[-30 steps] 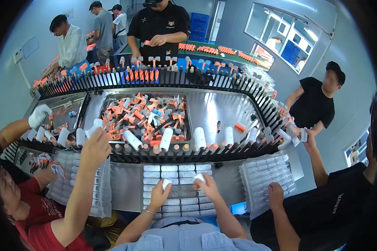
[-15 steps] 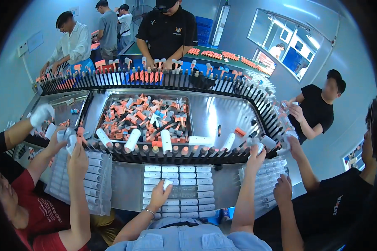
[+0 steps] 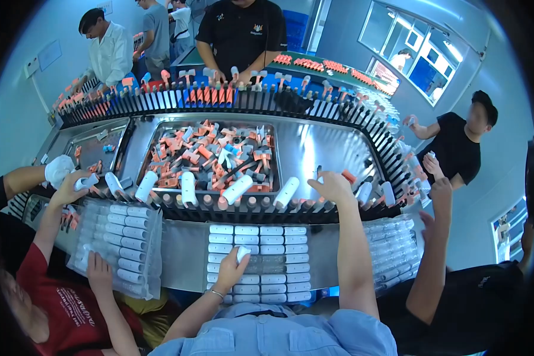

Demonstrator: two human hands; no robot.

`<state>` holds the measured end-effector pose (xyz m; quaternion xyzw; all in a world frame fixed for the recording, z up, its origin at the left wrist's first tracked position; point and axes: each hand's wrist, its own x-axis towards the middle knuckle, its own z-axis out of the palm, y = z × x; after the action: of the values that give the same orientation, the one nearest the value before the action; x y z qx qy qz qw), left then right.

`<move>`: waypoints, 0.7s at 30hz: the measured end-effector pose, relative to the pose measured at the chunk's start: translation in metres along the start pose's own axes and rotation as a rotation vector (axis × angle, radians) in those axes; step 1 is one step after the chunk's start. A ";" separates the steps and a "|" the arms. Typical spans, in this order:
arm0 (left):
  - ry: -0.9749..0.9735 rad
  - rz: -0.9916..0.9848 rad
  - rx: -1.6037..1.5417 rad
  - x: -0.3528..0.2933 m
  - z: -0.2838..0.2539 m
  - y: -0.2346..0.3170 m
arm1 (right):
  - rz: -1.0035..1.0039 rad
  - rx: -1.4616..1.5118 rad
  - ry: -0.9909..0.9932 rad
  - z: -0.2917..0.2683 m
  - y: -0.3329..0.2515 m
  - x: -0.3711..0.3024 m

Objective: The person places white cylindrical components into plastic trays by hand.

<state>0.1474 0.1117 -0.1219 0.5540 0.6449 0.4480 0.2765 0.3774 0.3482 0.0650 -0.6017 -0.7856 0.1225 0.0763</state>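
My left hand (image 3: 230,275) is closed on a small white plastic piece (image 3: 242,253), only partly visible. It is over a tray of white half-round plastic shells (image 3: 221,239) laid in several columns. With my right arm stretched forward, my right hand (image 3: 333,188) hangs over the near row of dark pegs, its thumb and finger apart and no held thing visible. Along that row lie several more white shells, one (image 3: 286,193) to the left of my right hand and another (image 3: 364,191) to its right. Whatever is under my right palm is hidden.
A metal tray (image 3: 277,155) beyond the pegs carries a heap of orange and grey parts (image 3: 210,157). Bagged shell stacks stand at left (image 3: 127,249) and right (image 3: 391,249). Co-workers sit close on both sides; one left co-worker's hand (image 3: 71,188) holds a white shell. More people stand across.
My right hand has moved left and forward from a white shell at the pegs. The shells on the near row have shifted left. My left hand keeps its white piece.
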 end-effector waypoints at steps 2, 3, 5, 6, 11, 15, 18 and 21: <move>-0.022 -0.076 -0.003 -0.001 -0.003 0.005 | -0.073 0.058 0.117 0.006 -0.014 -0.005; -0.011 -0.067 -0.011 0.001 -0.001 0.005 | -0.027 0.198 0.088 0.010 -0.015 -0.002; 0.009 -0.075 -0.026 0.002 -0.003 0.005 | -0.145 0.195 0.239 0.015 -0.034 -0.014; 0.004 -0.074 -0.045 0.004 -0.004 0.006 | -0.155 0.208 0.234 0.016 -0.045 -0.017; -0.009 -0.083 -0.120 0.008 0.003 0.005 | -0.233 0.360 0.633 0.054 -0.077 -0.035; 0.008 -0.060 -0.138 0.004 0.002 -0.003 | -0.337 0.612 0.586 0.115 -0.072 -0.085; 0.001 -0.063 -0.140 0.001 -0.001 -0.001 | -0.434 0.584 0.257 0.140 -0.048 -0.137; 0.002 -0.030 -0.124 0.002 -0.001 -0.006 | -0.520 0.424 0.100 0.161 -0.031 -0.175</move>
<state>0.1436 0.1133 -0.1270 0.5255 0.6245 0.4835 0.3163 0.3520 0.1553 -0.0754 -0.3573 -0.8650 0.2301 0.2669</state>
